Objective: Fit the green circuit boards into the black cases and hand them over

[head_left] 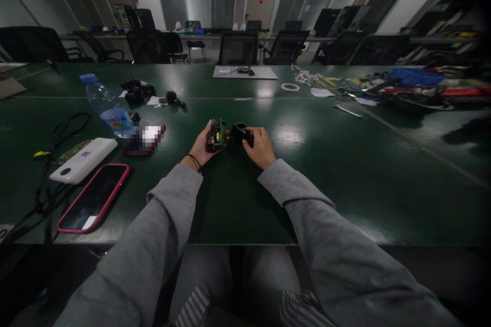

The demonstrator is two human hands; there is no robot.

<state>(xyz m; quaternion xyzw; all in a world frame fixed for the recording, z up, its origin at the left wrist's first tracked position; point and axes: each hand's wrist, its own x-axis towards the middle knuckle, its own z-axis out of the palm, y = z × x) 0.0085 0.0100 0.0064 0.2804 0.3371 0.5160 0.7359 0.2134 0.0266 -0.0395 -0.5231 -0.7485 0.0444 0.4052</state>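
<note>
Above the green table (238,204), my left hand (202,147) is closed round a green circuit board (218,134) with parts mounted on it. The board's face is tilted toward the right. Just to its right, my right hand (261,147) grips a small black case (240,131) from above and the right side. An opening shows in the case's top. Board and case are close together but apart. My fingers hide part of each.
At left are a tilted-looking water bottle (111,112), a red-edged phone (143,143), a white power bank (84,160), a pink-cased phone (95,199) and black straps (46,184). A wrench (348,111), tape roll (290,87) and cable pile (414,87) lie at right.
</note>
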